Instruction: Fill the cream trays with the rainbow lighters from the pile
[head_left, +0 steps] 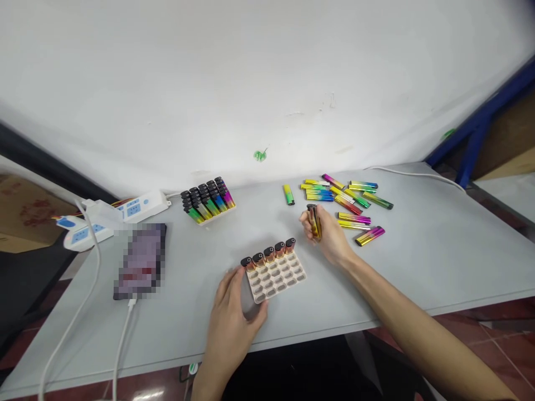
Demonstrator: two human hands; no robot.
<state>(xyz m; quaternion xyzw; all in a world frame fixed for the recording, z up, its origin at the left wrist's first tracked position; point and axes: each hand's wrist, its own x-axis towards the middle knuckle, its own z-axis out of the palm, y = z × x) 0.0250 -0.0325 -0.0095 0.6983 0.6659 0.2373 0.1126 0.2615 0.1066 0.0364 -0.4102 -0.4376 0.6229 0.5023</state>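
My left hand (pixel 234 312) holds the near tray, its fingers along the left edge and its thumb at the front corner. This pale tray (pixel 281 293) has rows of oval slots. A row of black-topped lighters (pixel 270 254) stands upright along its far side, while the nearer slots hold nothing. To the right of the tray and above the table, my right hand (pixel 330 234) is closed around a lighter (pixel 316 223) with a dark top and a gold body. Just beyond that hand, a loose pile of shiny multicoloured lighters (pixel 320 196) lies on the table.
A second tray (pixel 219 215), packed with upright lighters (pixel 209 199), stands near the wall. One yellow-green lighter (pixel 288 195) lies apart from the pile. On the left are a power strip (pixel 137 209), a blurred-out phone (pixel 142 259) and white cables (pixel 121 345).
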